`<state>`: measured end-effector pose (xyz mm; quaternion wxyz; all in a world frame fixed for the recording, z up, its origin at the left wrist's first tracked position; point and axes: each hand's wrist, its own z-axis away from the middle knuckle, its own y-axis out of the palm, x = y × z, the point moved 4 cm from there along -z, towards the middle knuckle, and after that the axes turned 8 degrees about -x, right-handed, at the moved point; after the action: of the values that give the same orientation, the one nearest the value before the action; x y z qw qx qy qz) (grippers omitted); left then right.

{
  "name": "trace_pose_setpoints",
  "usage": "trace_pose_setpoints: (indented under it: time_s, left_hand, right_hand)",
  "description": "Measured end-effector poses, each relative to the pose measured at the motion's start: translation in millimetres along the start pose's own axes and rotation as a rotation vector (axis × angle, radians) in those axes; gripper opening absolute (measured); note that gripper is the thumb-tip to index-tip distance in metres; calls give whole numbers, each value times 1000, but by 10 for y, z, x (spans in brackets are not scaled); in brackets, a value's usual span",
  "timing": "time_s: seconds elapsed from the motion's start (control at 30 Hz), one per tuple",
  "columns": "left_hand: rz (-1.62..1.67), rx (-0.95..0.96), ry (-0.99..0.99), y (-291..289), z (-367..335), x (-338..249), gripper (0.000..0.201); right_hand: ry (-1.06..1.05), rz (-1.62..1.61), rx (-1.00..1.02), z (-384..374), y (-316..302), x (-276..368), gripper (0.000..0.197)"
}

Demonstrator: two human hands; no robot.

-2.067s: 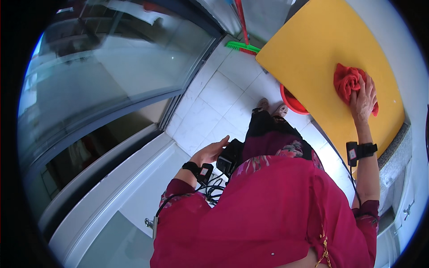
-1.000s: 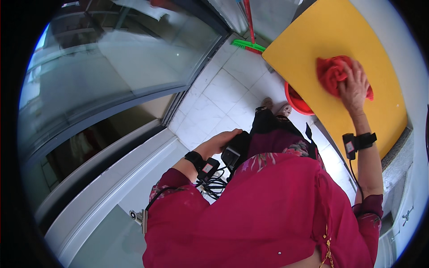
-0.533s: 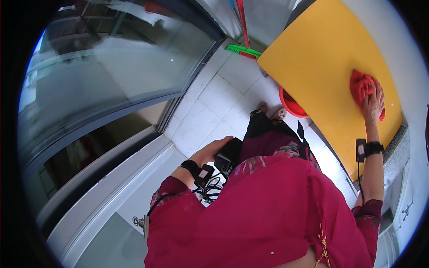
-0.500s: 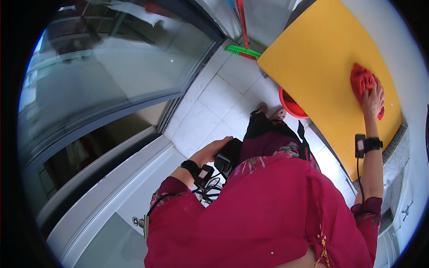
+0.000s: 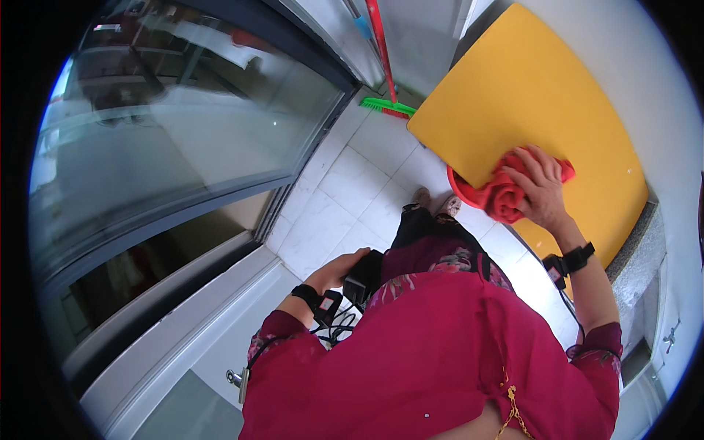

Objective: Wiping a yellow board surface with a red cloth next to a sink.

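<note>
My right hand (image 5: 541,192) grips a bunched red cloth (image 5: 506,192) at the near left edge of a yellow tabletop (image 5: 513,88). Part of the cloth lies on the top, and part hangs over the edge. A red basin (image 5: 456,183) shows under that edge, partly covered by the table and cloth. My left hand (image 5: 336,270) is closed around the side of a black box (image 5: 363,277) at my waist; some of its fingers are hidden behind it.
A broom with a green head (image 5: 387,107) and red handle stands beyond the table. To the left is a dark-framed glass panel (image 5: 213,117). White tiles (image 5: 352,180) cover the floor around my feet. Black cables (image 5: 341,323) hang below the box.
My right hand has drawn the red cloth from the far right of the yellow tabletop to its near left edge. My left hand stays at the black box.
</note>
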<state>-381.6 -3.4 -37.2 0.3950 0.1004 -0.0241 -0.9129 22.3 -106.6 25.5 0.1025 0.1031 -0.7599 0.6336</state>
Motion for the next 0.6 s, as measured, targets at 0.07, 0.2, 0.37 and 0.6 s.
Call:
trace_pose_setpoints:
  time_s: [0.07,0.2,0.37,0.6]
  left_hand:
    - [144,-2,-131,-58,-68,151,45]
    - [160,-22,-126,-103,-66,189,44]
    - [196,-14,-110,-76,-86,223,45]
    - [172,-58,-122,-150,-49,274,47]
  right_hand:
    - [166,174,-60,185,-46,-258,58]
    - [359,304,-234,-41,48,-922,52]
    - [623,404,-262,-997,255,-1225,47]
    - [-6,54,-153,-1251,456,152,53]
